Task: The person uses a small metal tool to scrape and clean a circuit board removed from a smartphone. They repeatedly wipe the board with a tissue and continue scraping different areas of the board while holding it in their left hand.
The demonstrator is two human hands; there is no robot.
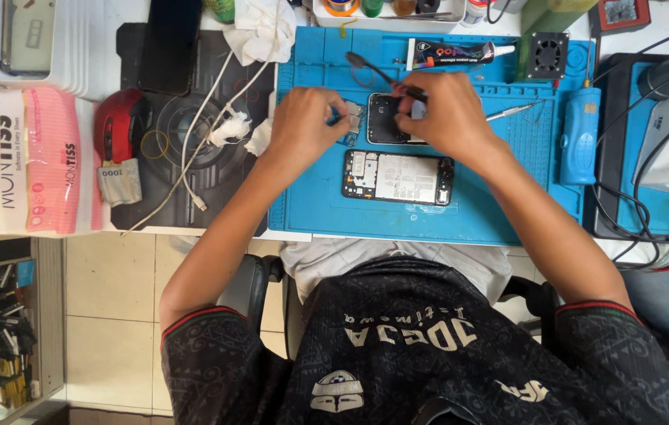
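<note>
Worktop (445, 232) carries a blue repair mat (500, 189). On the mat an opened phone (397, 178) lies with back off, board and battery exposed, so disassembly looks well along. Above it a dark phone part (384, 118) sits between both hands. Left hand (307, 122) pinches a small metal piece (352, 116) at the part's edge, fingers closed. Right hand (449, 118) grips a thin black pry tool (378, 71), closed round it. Refitting looks not yet done. Glue tube (460, 53) nearby.
</note>
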